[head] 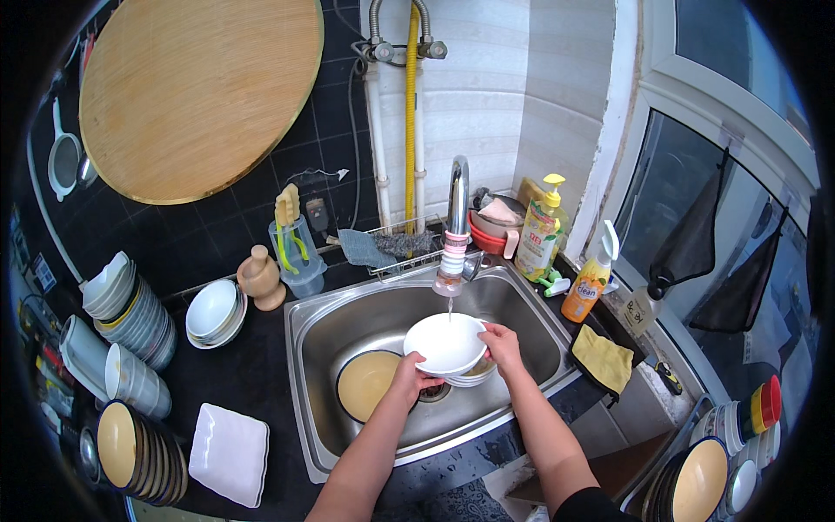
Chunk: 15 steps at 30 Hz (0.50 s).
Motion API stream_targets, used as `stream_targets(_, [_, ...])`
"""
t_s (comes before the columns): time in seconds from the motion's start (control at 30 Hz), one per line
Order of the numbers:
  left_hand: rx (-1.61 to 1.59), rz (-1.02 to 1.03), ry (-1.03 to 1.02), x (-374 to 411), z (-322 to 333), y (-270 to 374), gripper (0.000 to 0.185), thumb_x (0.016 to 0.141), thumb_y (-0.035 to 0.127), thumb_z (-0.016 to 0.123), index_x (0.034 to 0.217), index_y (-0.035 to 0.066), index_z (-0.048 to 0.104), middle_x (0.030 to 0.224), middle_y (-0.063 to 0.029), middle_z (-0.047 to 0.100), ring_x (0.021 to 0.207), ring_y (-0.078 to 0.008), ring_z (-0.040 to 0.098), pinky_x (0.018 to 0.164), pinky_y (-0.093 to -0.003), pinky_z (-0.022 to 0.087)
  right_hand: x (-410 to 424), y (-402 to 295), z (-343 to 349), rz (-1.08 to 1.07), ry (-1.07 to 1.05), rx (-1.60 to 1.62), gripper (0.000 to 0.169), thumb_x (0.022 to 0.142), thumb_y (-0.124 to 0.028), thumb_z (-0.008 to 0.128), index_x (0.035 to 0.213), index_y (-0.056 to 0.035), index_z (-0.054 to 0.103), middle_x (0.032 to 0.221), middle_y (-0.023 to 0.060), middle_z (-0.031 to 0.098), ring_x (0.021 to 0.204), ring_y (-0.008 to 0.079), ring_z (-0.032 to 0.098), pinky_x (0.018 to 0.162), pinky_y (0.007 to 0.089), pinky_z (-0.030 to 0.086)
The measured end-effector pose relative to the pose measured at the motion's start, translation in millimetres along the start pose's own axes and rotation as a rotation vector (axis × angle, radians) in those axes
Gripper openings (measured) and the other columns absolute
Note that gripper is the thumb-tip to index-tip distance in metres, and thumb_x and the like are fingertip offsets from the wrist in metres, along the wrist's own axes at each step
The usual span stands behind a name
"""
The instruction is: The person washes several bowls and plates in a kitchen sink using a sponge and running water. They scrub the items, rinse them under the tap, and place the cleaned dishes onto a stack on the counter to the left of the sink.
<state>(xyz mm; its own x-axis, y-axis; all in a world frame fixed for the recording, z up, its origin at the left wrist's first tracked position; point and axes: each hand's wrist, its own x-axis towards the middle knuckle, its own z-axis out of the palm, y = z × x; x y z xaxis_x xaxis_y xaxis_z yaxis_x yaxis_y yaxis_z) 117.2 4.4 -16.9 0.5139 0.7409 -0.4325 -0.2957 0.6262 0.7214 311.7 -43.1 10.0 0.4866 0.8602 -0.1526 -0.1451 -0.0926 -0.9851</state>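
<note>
A white bowl (pixel 445 344) is held tilted under the thin stream from the chrome faucet (pixel 458 196), above the stainless steel sink (pixel 313 391). My left hand (pixel 412 378) grips its lower left rim, and my right hand (pixel 501 342) grips its right rim. Beneath the bowl, partly hidden by it, several stacked white dishes (pixel 475 377) sit in the sink by the drain (pixel 434 393). Left of them lies a yellow enamel-like bowl (pixel 366 383) with a dark rim, partly covered by my left forearm.
Stacked bowls (pixel 140 320), yellow bowls (pixel 121 444), white square plates (pixel 228 453) and a wooden mortar (pixel 261 280) stand left. A pump bottle (pixel 538 235), a spray bottle (pixel 587 284) and a yellow cloth (pixel 601 359) are right. More bowls (pixel 698 479) stand lower right.
</note>
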Motion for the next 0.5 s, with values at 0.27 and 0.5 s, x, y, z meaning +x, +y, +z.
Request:
stream_targets(0.27, [0.265,0.453,0.226,-19,23,6,0.057,0.069,0.003,0.042,0.125,0.003,0.030,0.111,-0.0169,0.047,0.095,-0.0288,0.054,0.062,-0.0376,0.053,4,14,-1,-0.033,-0.078,-0.390,0.036,0.074,-0.005,0.056,0.109,0.0041,0.050,0.073,0.0069,0.061,0.040,0.0105,0.050,0.035,0.0221,0.040])
stream_targets(0.5, [-0.079,0.248,0.104,8,-11,-7,0.055,0.071,0.004,0.041,0.125,0.002,0.030,0.114,-0.0191,0.046,0.099,-0.0323,0.053,0.072,-0.0432,0.052,-12,-6,11,-0.192,-0.177,0.029,0.040,0.076,-0.004,0.057,0.114,0.0020,0.049,0.078,0.0074,0.062,0.043,0.0079,0.051,0.035,0.0199,0.039])
